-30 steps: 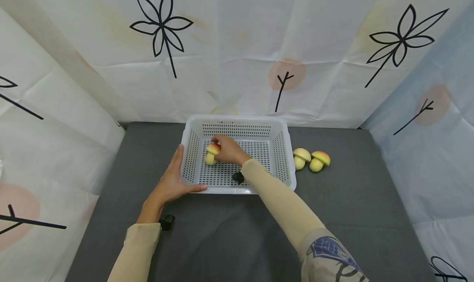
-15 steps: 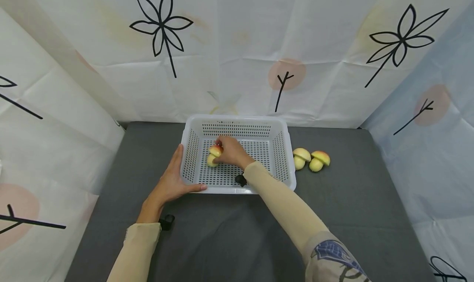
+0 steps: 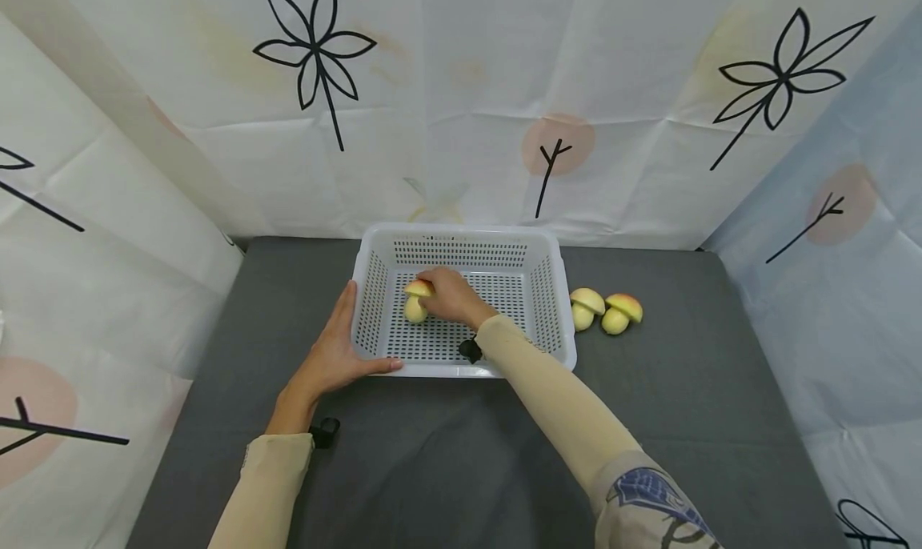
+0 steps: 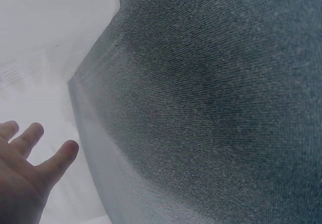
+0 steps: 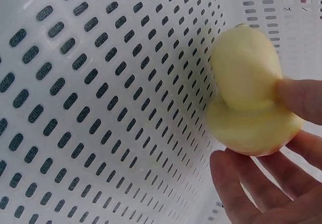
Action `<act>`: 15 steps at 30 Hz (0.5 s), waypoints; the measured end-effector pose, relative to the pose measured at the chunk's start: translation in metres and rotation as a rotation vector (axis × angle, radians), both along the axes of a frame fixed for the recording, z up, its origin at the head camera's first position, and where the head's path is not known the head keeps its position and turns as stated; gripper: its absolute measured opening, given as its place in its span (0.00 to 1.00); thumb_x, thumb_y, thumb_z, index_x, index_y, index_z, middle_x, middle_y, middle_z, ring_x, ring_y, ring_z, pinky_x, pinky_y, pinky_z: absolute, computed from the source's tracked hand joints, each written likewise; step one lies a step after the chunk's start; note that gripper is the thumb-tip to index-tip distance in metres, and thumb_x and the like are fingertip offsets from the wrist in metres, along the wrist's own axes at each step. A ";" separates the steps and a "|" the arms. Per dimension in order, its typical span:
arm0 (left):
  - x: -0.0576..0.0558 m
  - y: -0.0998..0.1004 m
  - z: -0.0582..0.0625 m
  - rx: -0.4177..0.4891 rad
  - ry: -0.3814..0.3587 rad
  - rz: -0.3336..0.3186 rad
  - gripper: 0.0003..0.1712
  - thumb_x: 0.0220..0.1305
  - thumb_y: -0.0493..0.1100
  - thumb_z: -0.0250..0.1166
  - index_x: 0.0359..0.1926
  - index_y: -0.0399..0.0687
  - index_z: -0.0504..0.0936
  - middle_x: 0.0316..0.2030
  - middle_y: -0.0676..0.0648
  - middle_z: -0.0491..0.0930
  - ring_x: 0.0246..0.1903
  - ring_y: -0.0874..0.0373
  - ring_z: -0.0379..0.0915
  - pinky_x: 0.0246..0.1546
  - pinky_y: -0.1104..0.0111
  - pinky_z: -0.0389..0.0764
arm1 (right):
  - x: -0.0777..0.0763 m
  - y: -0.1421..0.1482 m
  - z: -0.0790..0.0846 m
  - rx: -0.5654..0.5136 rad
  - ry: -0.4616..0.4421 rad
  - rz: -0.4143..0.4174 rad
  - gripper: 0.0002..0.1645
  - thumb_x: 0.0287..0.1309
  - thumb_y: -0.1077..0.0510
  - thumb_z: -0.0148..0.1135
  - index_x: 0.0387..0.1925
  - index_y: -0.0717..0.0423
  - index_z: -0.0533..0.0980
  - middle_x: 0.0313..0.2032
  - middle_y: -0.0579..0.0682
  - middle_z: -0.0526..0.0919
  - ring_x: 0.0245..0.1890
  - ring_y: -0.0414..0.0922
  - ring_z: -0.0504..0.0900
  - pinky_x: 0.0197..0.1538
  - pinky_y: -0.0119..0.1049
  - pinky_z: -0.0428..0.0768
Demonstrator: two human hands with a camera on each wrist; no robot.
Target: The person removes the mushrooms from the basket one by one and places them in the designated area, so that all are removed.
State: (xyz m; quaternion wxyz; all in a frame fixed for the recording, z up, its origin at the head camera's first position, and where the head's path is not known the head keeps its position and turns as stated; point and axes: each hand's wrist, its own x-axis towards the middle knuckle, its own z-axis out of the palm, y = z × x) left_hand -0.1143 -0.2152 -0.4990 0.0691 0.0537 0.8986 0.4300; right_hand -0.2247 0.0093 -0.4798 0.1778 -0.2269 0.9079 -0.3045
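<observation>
A toy mushroom (image 3: 415, 302) with a yellow cap tinged red and a pale stem is inside the white perforated basket (image 3: 461, 370), toward its left end. My right hand (image 3: 452, 294) pinches it; in the right wrist view the thumb lies on the mushroom (image 5: 246, 68) and the fingers curl round its cap. My left hand (image 3: 334, 355) rests along the basket's left front corner, thumb on the front rim and fingers straight against the left side. The left wrist view shows the spread fingers of the left hand (image 4: 30, 168) near the basket wall (image 4: 50, 22).
Two more toy mushrooms, one with a yellow cap (image 3: 587, 307) and one with a redder cap (image 3: 623, 313), lie just right of the basket. A dark grey cloth (image 3: 446, 461) covers the table. White printed curtains (image 3: 461, 93) hang behind and at both sides.
The mushroom in my right hand has shifted slightly within the basket's left end and its tilt has changed a little. My left hand stays in place.
</observation>
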 end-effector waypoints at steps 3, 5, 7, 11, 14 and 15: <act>0.000 0.000 0.000 -0.001 0.000 0.001 0.87 0.35 0.68 0.84 0.81 0.63 0.28 0.81 0.53 0.32 0.77 0.40 0.40 0.66 0.33 0.55 | 0.000 0.001 0.000 -0.006 -0.040 -0.018 0.28 0.70 0.60 0.61 0.68 0.62 0.70 0.58 0.56 0.79 0.53 0.49 0.79 0.58 0.42 0.76; 0.000 0.000 0.000 -0.001 -0.001 0.003 0.87 0.35 0.68 0.84 0.81 0.63 0.28 0.81 0.53 0.32 0.77 0.40 0.40 0.66 0.33 0.55 | 0.000 0.001 0.000 -0.006 -0.054 -0.023 0.28 0.72 0.59 0.58 0.69 0.63 0.67 0.59 0.57 0.78 0.52 0.48 0.79 0.57 0.42 0.76; -0.001 0.001 0.001 -0.002 -0.003 0.004 0.87 0.35 0.68 0.84 0.81 0.64 0.28 0.81 0.53 0.32 0.77 0.41 0.41 0.66 0.34 0.55 | 0.000 0.001 0.000 -0.003 -0.055 -0.017 0.27 0.73 0.59 0.56 0.69 0.63 0.67 0.59 0.57 0.78 0.51 0.48 0.79 0.56 0.41 0.77; -0.001 0.001 0.001 0.000 -0.011 0.005 0.87 0.35 0.68 0.84 0.81 0.66 0.28 0.80 0.54 0.32 0.77 0.41 0.40 0.66 0.34 0.55 | 0.000 0.001 -0.001 -0.024 -0.052 0.002 0.25 0.74 0.55 0.56 0.65 0.63 0.72 0.54 0.55 0.80 0.46 0.46 0.79 0.51 0.39 0.77; -0.001 0.001 0.001 -0.005 -0.016 0.006 0.87 0.35 0.68 0.84 0.81 0.67 0.27 0.80 0.54 0.32 0.77 0.41 0.39 0.66 0.34 0.54 | 0.000 0.000 -0.002 -0.048 -0.071 0.023 0.23 0.70 0.48 0.62 0.57 0.60 0.77 0.44 0.52 0.82 0.40 0.45 0.78 0.44 0.37 0.77; -0.001 0.001 0.001 -0.009 -0.015 0.003 0.87 0.35 0.68 0.84 0.81 0.66 0.27 0.80 0.54 0.32 0.77 0.41 0.39 0.66 0.33 0.54 | -0.001 -0.001 -0.003 -0.054 -0.079 0.033 0.23 0.67 0.47 0.65 0.54 0.59 0.78 0.41 0.51 0.82 0.38 0.45 0.78 0.42 0.37 0.77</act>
